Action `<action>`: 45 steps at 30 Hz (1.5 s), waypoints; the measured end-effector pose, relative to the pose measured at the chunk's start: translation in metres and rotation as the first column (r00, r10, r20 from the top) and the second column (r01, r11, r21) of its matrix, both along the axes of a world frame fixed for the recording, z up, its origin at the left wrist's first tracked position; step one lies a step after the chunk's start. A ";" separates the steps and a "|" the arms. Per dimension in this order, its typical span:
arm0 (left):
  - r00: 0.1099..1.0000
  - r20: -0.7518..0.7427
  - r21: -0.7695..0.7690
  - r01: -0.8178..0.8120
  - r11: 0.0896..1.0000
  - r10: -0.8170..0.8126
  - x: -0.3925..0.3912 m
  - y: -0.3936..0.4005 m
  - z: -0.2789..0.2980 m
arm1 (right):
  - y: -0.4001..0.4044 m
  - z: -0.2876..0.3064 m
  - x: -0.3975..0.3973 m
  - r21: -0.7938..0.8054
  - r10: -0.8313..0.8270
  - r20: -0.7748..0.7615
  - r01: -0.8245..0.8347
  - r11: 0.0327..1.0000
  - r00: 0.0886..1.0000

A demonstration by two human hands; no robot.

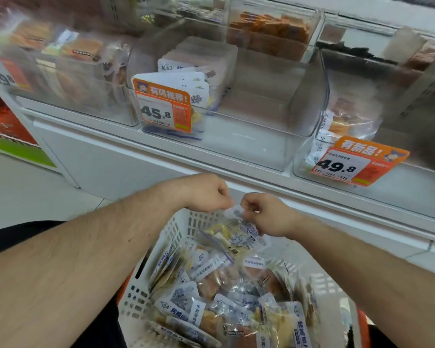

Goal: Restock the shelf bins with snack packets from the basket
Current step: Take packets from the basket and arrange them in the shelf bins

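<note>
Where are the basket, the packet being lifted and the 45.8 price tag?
basket [178, 228]: head view, on its white slotted far wall.
packet [232, 237]: head view, on its clear yellowish front, below both hands.
45.8 price tag [158, 111]: head view, on the printed number.

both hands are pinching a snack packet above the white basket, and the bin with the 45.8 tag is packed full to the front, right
Not quite. In the head view the left hand and right hand do pinch a snack packet above the white basket, but the bin with the 45.8 tag holds only a few packets at its left; the rest is bare.
</note>
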State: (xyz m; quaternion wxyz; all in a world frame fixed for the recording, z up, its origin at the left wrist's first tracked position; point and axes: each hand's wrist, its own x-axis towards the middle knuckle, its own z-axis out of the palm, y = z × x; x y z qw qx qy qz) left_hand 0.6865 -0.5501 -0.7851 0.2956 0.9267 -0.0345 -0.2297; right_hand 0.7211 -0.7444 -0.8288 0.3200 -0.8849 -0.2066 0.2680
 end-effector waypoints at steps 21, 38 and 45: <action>0.871 -0.475 -0.827 -0.394 0.400 -0.125 -0.006 0.010 0.022 | -0.028 0.110 0.012 0.772 0.303 -0.402 0.142 0.619 0.864; 0.824 0.125 -0.824 -0.223 0.520 0.552 -0.020 0.025 0.074 | -0.003 0.128 0.005 0.531 -0.159 -0.170 0.226 0.816 0.973; 0.749 0.131 -0.879 -0.216 0.425 0.650 -0.017 0.030 0.080 | 0.017 0.156 0.011 0.515 -0.221 0.057 0.161 0.842 0.974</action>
